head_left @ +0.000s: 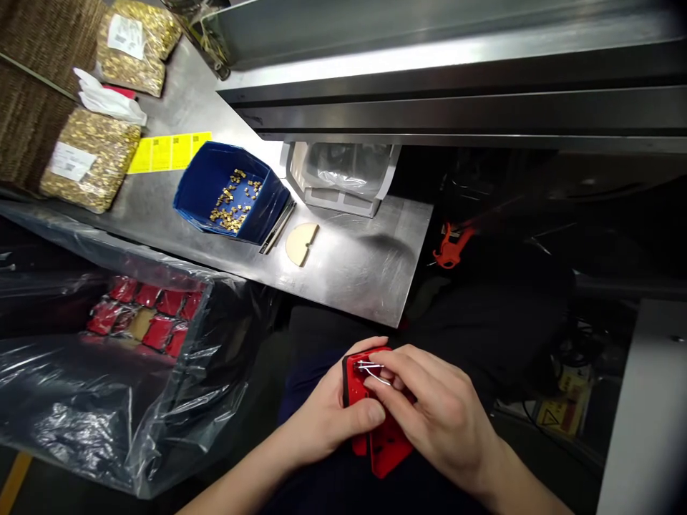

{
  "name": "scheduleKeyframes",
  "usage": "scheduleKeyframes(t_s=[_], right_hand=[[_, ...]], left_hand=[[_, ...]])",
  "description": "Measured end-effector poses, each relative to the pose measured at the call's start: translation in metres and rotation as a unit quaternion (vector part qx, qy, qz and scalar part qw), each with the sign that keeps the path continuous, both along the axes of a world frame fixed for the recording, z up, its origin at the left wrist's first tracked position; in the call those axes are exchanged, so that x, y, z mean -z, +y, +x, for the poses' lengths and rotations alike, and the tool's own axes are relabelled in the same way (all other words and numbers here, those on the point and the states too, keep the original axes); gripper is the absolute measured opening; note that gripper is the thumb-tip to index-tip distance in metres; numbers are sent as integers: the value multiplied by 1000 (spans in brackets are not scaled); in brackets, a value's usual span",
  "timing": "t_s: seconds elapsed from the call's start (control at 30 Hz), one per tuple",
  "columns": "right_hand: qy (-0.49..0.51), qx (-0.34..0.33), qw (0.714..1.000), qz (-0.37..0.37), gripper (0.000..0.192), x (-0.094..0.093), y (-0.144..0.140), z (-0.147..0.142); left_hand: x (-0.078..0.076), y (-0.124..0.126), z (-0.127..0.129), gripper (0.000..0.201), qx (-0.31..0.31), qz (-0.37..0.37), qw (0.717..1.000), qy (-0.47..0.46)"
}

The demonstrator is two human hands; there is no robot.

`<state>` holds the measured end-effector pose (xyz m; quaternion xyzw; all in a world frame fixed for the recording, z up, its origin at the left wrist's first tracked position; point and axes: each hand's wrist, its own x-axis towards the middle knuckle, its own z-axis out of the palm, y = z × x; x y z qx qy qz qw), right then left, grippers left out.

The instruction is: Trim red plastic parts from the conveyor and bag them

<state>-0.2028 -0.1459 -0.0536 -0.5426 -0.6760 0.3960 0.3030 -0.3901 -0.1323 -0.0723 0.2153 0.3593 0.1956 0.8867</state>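
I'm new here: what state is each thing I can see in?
Left hand: closed around red part.
Right hand: pinching thin metal piece.
Red part: held over the lap.
Thin metal piece: held at the red part.
Blue bin: open-topped, partly filled.
Brass-coloured pieces: loose inside the bin.
Cream half-disc: lying flat, notched.
Yellow sheet: lying flat.

The left hand (pixel 325 417) grips with its thumb (pixel 359 420) extended. Beside it, the right hand (pixel 448 411) pinches with bent fingers (pixel 411 370). Both forearms (pixel 252 468) slant inward.
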Motion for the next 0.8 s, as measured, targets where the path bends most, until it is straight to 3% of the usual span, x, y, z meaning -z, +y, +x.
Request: scheduleKeyframes(t_s=[0.27,0.53,0.6,0.7,0.8], right_hand=[[-45,-29,998,23,17,-2,1,1],[-16,-36,999,-24,18,-8,12,5],[20,55,997,-52,15,6,21,12],[-1,225,971,-84,22,49,38,24],[-123,168,968,-143,23,91,50,34]], left_hand=[[2,2,0,91,29,31,999,22],[7,5,-2,83,28,59,997,32],[8,3,-4,87,20,31,999,23],[10,0,-8,92,27,-19,999,13],[10,0,-12,96,27,-44,999,-5]])
